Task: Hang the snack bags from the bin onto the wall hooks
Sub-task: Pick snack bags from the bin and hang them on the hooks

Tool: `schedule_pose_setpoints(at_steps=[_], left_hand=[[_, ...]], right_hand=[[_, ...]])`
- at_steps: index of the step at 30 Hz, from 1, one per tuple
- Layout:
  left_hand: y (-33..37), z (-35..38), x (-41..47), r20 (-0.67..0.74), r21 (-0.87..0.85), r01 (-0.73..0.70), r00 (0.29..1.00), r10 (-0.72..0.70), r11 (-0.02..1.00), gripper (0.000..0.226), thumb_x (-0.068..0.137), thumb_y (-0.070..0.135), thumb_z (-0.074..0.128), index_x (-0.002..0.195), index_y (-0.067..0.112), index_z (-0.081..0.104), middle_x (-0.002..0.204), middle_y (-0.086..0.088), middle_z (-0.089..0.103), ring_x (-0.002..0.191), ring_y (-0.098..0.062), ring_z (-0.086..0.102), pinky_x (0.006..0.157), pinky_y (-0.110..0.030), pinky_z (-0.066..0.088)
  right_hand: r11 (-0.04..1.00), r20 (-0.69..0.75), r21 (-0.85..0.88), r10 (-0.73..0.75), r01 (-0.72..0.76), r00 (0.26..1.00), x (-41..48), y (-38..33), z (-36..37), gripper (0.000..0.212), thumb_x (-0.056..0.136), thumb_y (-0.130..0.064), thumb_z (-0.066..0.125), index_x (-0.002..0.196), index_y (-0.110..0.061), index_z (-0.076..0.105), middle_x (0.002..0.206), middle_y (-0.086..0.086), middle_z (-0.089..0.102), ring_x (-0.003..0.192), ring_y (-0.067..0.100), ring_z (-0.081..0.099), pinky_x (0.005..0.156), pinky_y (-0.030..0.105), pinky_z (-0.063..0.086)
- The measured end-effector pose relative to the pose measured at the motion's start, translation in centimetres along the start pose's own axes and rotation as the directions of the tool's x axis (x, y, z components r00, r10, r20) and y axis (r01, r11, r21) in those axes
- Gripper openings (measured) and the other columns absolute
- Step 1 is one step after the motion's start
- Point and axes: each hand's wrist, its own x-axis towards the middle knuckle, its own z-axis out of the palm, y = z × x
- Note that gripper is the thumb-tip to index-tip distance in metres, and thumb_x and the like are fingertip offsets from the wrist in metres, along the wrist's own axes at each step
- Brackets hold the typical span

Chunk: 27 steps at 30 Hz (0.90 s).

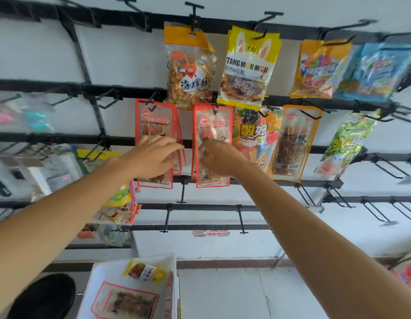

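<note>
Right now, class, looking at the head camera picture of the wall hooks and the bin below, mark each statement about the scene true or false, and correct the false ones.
1. The left hand rests on a red-edged clear snack bag hanging on a hook. True.
2. The white bin is empty. False: a red-edged clear bag and a small yellow packet lie in it.
3. The yellow rabbit-eared bag marked TANG MOU MOU hangs in the top row. True.
4. The right hand holds a blue bag. False: it touches a red-edged clear bag.
5. Every black hook carries a bag. False: several hooks, such as one at lower right, are bare.
</note>
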Motion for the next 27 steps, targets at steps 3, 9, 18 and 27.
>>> schedule_pose_setpoints(at_steps=[3, 9, 18, 27], left_hand=[[0.9, -1.1, -3.4, 0.054, -0.020, 0.114, 0.992, -0.113, 0.993, 0.050, 0.103, 0.042, 0.035, 0.152, 0.033, 0.026, 0.159, 0.004, 0.024, 0.144, -0.022, 0.023, 0.115, -0.045, 0.016], [1.5, -0.8, -10.2, 0.186, 0.034, 0.277, 0.942, -0.278, 0.960, 0.051, 0.102, 0.046, 0.035, 0.151, 0.034, 0.027, 0.158, 0.000, 0.029, 0.147, -0.025, 0.018, 0.117, -0.047, 0.013], [-0.1, -0.4, -18.9, 0.207, 0.012, 0.411, 0.891, -0.405, 0.911, 0.046, 0.101, 0.041, 0.039, 0.146, 0.033, 0.037, 0.148, 0.001, 0.044, 0.138, -0.024, 0.035, 0.109, -0.044, 0.024], [-4.7, 3.0, -22.8, 0.258, -0.060, 0.477, 0.856, -0.448, 0.877, 0.049, 0.097, 0.048, 0.035, 0.144, 0.036, 0.038, 0.144, 0.003, 0.050, 0.130, -0.025, 0.047, 0.103, -0.046, 0.040]], right_hand=[[0.998, 0.053, -0.044, -0.036, 0.038, 0.998, -1.0, -1.3, 0.4, 0.044, 0.095, -0.036, 0.052, 0.135, -0.016, 0.050, 0.130, 0.009, 0.059, 0.115, 0.029, 0.057, 0.098, 0.043, 0.046], [0.984, 0.106, 0.010, -0.177, 0.177, 0.979, -3.1, -4.8, 2.2, 0.041, 0.095, -0.038, 0.051, 0.132, -0.021, 0.052, 0.134, 0.006, 0.056, 0.122, 0.029, 0.052, 0.100, 0.043, 0.044], [0.938, 0.203, 0.061, -0.346, 0.340, 0.916, -4.0, -11.6, 5.9, 0.048, 0.096, -0.043, 0.052, 0.137, -0.020, 0.048, 0.139, 0.006, 0.053, 0.126, 0.029, 0.049, 0.104, 0.044, 0.041], [0.930, 0.317, 0.071, -0.365, 0.361, 0.875, -2.0, -16.1, 10.7, 0.046, 0.096, -0.043, 0.050, 0.137, -0.022, 0.048, 0.140, 0.008, 0.051, 0.127, 0.030, 0.047, 0.103, 0.042, 0.040]])
